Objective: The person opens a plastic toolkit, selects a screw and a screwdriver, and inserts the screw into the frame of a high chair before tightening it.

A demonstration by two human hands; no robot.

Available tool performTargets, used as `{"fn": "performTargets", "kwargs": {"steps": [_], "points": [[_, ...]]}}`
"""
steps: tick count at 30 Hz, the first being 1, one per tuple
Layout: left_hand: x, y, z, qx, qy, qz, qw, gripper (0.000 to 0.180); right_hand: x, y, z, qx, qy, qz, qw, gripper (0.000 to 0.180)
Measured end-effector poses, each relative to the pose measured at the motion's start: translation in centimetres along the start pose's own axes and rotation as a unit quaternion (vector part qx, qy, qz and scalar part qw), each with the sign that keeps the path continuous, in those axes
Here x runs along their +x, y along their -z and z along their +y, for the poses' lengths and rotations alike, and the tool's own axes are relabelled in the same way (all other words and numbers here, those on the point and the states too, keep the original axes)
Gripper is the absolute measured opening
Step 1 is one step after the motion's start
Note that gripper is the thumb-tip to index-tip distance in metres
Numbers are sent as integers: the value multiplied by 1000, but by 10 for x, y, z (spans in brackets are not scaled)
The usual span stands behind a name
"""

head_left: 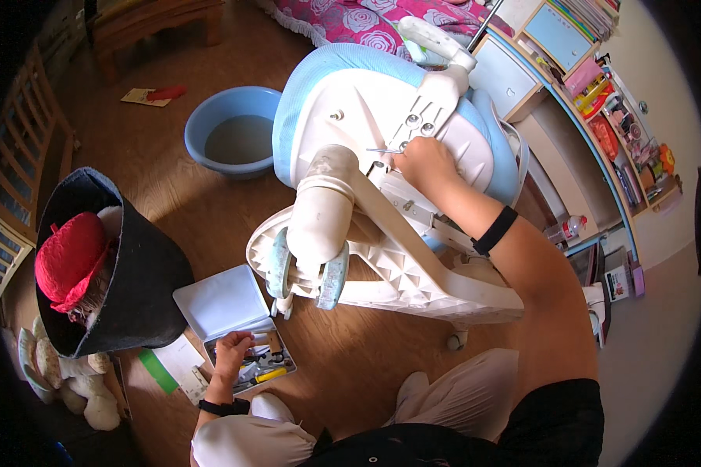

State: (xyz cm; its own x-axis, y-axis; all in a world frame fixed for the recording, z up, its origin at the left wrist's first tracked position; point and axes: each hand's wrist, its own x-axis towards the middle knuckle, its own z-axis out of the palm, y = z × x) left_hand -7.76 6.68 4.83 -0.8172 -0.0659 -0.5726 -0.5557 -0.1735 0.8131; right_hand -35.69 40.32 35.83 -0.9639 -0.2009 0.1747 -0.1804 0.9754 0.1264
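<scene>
A tipped-over child's chair with a light blue cushion (311,78) shows its white underside (366,97) and castered base (397,280). My right hand (427,165) is closed at the seat bracket, beside its bolts. A thin metal rod (382,150), perhaps a hex key, sticks out leftward from its fingers; its other end is hidden. Low on the left, my left hand (232,350) hovers at an open toolbox (288,366) with its fingers curled together. Whatever they may hold is too small to make out. Several hand tools lie in the box, one with a yellow handle (271,375).
A blue basin (199,128) of cloudy water stands behind the chair. Left of the toolbox are a dark bin (152,272) with a red cloth item (72,253), and a plush toy (93,393). A desk with shelves (549,124) lines the right side.
</scene>
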Motion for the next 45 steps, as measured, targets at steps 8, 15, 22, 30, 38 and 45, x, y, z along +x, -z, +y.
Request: {"fn": "performTargets", "kwargs": {"steps": [8,15,22,30,38,45], "points": [[0,-1,3,10,-4,2,1000,17,9,2,9,-61,256,99,960,7],[-1,-4,7,4,-9,-6,1000,17,31,-3,-3,-61,290,27,955,13],[-3,-2,3,10,-12,-2,1000,15,37,14,-13,4,210,-30,977,14],[2,5,-6,-16,-6,-11,1000,16,-1,20,32,194,81,110,971,11],[-1,-1,4,10,-12,-19,1000,15,-34,2,42,37,78,105,991,12],[0,-2,6,-1,-9,-17,1000,16,-20,-15,23,113,49,26,992,33]]}}
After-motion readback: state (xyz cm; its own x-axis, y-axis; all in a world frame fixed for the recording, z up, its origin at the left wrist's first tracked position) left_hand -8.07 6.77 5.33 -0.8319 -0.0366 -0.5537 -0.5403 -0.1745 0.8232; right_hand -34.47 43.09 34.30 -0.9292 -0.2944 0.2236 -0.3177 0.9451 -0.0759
